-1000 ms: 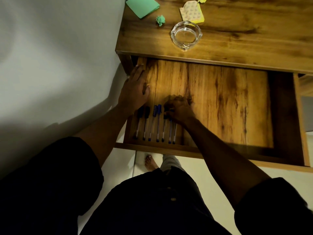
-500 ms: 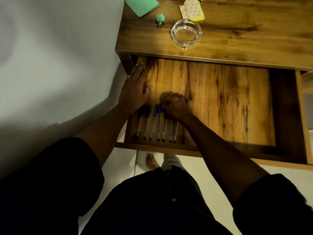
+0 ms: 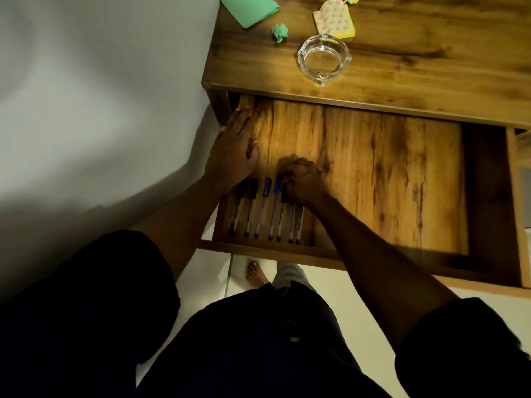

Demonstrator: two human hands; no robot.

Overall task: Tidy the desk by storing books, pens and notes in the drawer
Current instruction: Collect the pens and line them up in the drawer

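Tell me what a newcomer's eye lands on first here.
The row of pens lined up in the front-left corner of the open drawer, with the right hand curled over their caps and the left hand flat along its left side. Next, the clear glass ashtray on the desk, near its front edge.

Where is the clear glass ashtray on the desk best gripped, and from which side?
Grip the clear glass ashtray by its thick rim, left and right sides, coming from above: it sits upright, bowl open, and the yellow note pad lies close at its far side.
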